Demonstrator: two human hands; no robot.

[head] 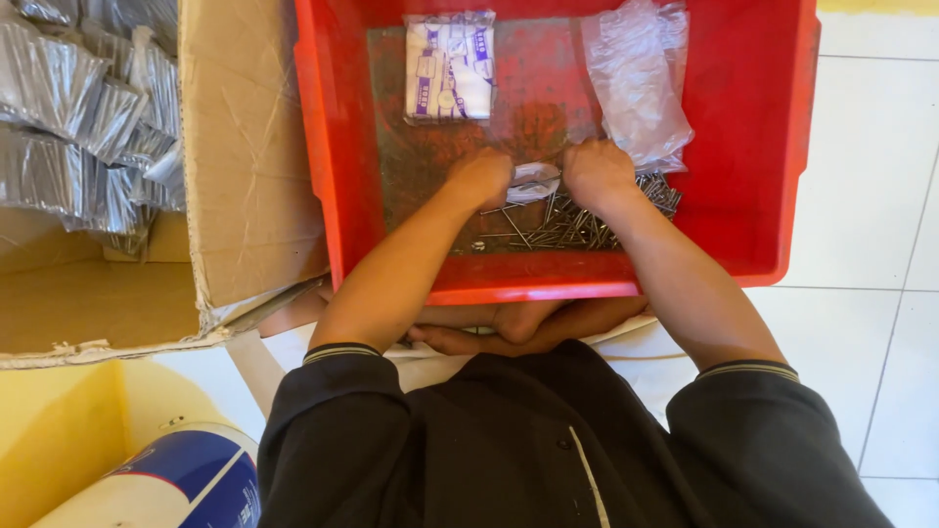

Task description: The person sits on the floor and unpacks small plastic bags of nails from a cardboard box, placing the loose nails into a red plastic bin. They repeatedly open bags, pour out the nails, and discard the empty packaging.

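Both of my hands were down in the red tub (773, 147), left hand (481, 178) and right hand (597, 174) closed together on a small clear bag (534, 182) above the loose nails (572, 223). I judged those sharp points could prick fingers or tear the thin plastic. Forearms reached forward, knuckles up.

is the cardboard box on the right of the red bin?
No, the cardboard box stands to the left of the red bin, with only white floor tiles on the bin's right.
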